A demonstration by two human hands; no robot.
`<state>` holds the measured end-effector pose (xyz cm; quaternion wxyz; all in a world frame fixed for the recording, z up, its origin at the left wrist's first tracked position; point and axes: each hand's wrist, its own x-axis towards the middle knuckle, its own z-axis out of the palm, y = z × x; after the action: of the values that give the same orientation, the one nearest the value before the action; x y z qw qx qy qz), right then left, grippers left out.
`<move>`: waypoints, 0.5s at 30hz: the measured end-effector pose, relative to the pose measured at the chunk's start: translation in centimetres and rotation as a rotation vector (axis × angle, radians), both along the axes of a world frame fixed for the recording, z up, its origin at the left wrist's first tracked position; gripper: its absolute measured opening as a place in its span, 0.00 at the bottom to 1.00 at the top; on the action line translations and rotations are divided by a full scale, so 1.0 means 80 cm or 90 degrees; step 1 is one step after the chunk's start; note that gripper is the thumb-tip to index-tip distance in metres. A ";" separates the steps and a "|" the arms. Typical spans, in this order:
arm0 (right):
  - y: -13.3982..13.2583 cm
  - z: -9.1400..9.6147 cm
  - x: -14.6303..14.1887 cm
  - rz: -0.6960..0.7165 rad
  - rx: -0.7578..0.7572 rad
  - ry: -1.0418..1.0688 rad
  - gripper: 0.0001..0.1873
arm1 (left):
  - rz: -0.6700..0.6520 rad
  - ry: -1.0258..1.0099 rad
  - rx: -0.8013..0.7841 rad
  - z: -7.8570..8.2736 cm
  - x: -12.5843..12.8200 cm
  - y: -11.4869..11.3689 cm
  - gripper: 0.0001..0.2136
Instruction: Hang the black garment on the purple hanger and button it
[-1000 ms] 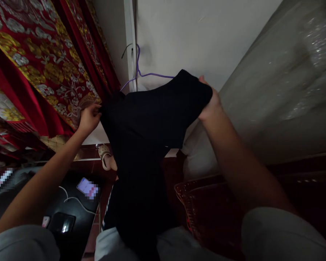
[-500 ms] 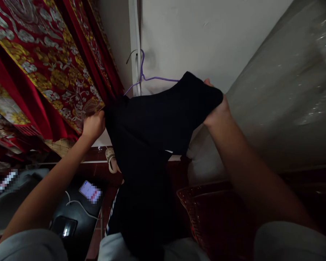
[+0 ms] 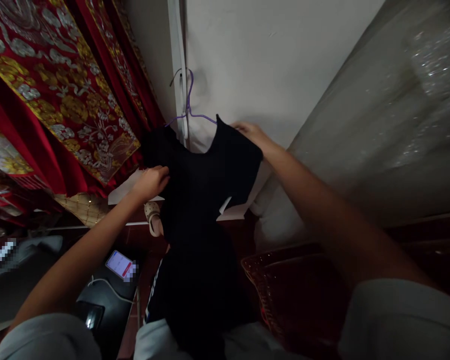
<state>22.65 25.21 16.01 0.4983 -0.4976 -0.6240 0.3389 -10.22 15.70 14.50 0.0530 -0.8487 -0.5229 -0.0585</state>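
A black short-sleeved shirt (image 3: 198,185) hangs in front of me on a purple wire hanger (image 3: 202,116), whose hook is at a white upright strip on the wall. My left hand (image 3: 152,182) is closed on the shirt's left side, fingers curled into the dark cloth. At the right shoulder, my right hand (image 3: 250,131) grips the sleeve from its outer edge; part of the hand is behind the fabric. The neckline faces up, with the hanger showing through it. Dark cloth below merges with my black trousers, so the hem cannot be made out.
Red embroidered hangings (image 3: 71,95) drape on the left. Plastic-wrapped goods (image 3: 360,150) lean at the right, above a dark red carved seat (image 3: 303,295). Lower left, a phone (image 3: 120,265) and a white cable (image 3: 112,288) lie on a black surface. My foot wears a beige clog (image 3: 152,220).
The shirt's right shoulder has come down and left, opening the neckline around the hanger. My right hand has moved left along the sleeve; my left hand has shifted right and slightly lower.
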 end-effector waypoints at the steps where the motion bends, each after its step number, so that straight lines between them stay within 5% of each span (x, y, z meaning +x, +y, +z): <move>1: -0.002 0.006 0.010 0.007 -0.025 0.009 0.19 | 0.011 -0.002 -0.010 -0.002 -0.003 0.000 0.07; 4: -0.026 0.012 0.032 0.089 -0.079 -0.014 0.32 | 0.028 -0.045 -0.019 -0.012 -0.013 -0.006 0.08; 9: -0.063 0.021 0.015 0.058 0.159 -0.276 0.20 | -0.046 -0.061 -0.023 -0.019 -0.007 -0.016 0.08; 12: -0.048 0.044 -0.007 0.043 0.225 -0.357 0.23 | -0.088 -0.014 -0.044 -0.017 0.004 -0.016 0.07; 15: -0.018 0.063 -0.025 0.087 0.138 -0.339 0.24 | -0.109 0.006 -0.053 -0.020 0.011 -0.015 0.07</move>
<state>20.62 23.80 21.07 0.3435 -0.4694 -0.7974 0.1604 -9.34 14.53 12.88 0.0148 -0.8920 -0.4503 -0.0371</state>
